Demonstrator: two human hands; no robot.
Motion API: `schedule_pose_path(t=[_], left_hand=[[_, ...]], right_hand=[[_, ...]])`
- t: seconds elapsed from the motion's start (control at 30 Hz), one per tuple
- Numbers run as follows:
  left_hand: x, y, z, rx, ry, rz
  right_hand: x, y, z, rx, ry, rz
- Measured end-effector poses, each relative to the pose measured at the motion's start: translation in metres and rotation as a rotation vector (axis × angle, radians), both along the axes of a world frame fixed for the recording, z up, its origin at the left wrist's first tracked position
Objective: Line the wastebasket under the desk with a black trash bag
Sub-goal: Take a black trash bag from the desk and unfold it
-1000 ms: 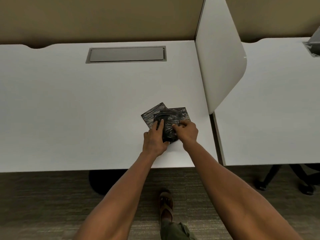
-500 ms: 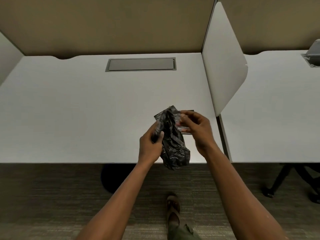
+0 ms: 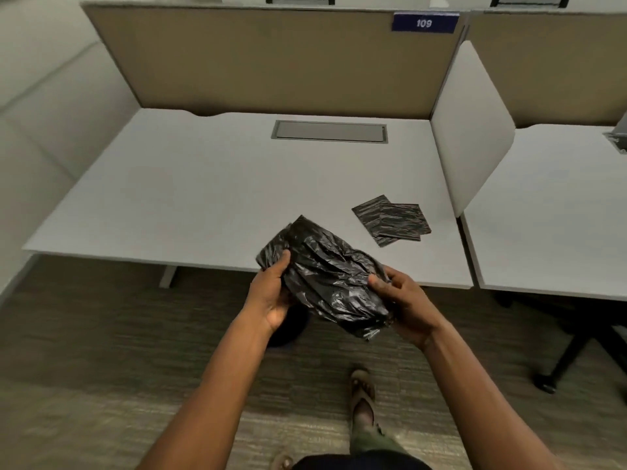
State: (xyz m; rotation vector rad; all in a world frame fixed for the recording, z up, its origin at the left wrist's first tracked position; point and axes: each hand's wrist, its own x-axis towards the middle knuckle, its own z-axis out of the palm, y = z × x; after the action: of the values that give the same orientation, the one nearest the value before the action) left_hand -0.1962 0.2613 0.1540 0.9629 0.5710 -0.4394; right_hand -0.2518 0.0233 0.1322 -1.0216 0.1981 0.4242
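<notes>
A crumpled, partly unfolded black trash bag [image 3: 325, 279] hangs in the air in front of the desk's front edge. My left hand [image 3: 271, 293] grips its left end and my right hand [image 3: 403, 303] grips its right end. Below my left hand a dark round wastebasket [image 3: 288, 330] peeks out under the desk, mostly hidden by the hand and the bag. Two folded black bags [image 3: 392, 220] still lie on the white desk [image 3: 203, 191] near its right side.
A grey cable hatch [image 3: 329, 131] is set in the desk's back. A white divider panel [image 3: 471, 130] separates it from a second desk [image 3: 549, 215] on the right. A chair base [image 3: 570, 354] stands at right. My sandalled foot [image 3: 363, 391] is on the carpet.
I lifted one bag off the folded stack and pulled it back toward me past the desk edge, spreading it between both hands. The view drew back and now shows more of the cubicle.
</notes>
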Motion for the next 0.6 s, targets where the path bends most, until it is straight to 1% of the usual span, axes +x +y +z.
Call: schedule_pose_path(t=[0.03,0.07,0.1,0.13,0.17,0.2,0.23,0.27,0.3,0.33,0.4,0.47,0.53,0.6], left_hand=[[-0.015,0.013,0.000,0.149,-0.032,0.039],[-0.032,0.026,0.003,0.364,-0.093,0.087],[-0.052,0.038,0.008,0.557,-0.210,0.108],[-0.072,0.049,0.013,0.684,-0.382,0.081],[-0.089,0.058,0.017,0.761,-0.562,-0.018],[-0.106,0.066,0.019,0.825,-0.689,-0.178],[-0.120,0.072,0.018,0.901,-0.753,-0.349],[-0.132,0.076,0.018,0.942,-0.768,-0.471],[-0.142,0.080,0.018,0.894,-0.749,-0.508],[-0.150,0.085,0.020,0.771,-0.716,-0.476],[-0.158,0.095,0.020,0.509,-0.625,-0.297],[-0.159,0.110,0.018,0.335,-0.461,-0.147],[-0.155,0.128,0.012,0.137,-0.274,-0.033],[-0.148,0.149,0.000,-0.019,-0.121,0.089]], right_hand=[[-0.008,0.014,0.004,0.005,-0.003,-0.026],[-0.015,0.028,0.007,0.011,-0.006,-0.047],[-0.022,0.042,0.010,0.011,-0.013,-0.063],[-0.028,0.055,0.012,0.001,-0.020,-0.077],[-0.034,0.068,0.014,-0.010,-0.029,-0.084],[-0.040,0.080,0.016,-0.018,-0.038,-0.089],[-0.045,0.093,0.020,-0.023,-0.045,-0.090],[-0.052,0.105,0.025,-0.032,-0.050,-0.089],[-0.058,0.116,0.030,-0.043,-0.057,-0.083],[-0.065,0.126,0.034,-0.052,-0.071,-0.077],[-0.076,0.140,0.043,-0.051,-0.109,-0.088],[-0.080,0.145,0.047,-0.003,-0.116,-0.130],[-0.081,0.142,0.050,0.034,-0.123,-0.117],[-0.081,0.133,0.051,0.032,-0.140,-0.105]])
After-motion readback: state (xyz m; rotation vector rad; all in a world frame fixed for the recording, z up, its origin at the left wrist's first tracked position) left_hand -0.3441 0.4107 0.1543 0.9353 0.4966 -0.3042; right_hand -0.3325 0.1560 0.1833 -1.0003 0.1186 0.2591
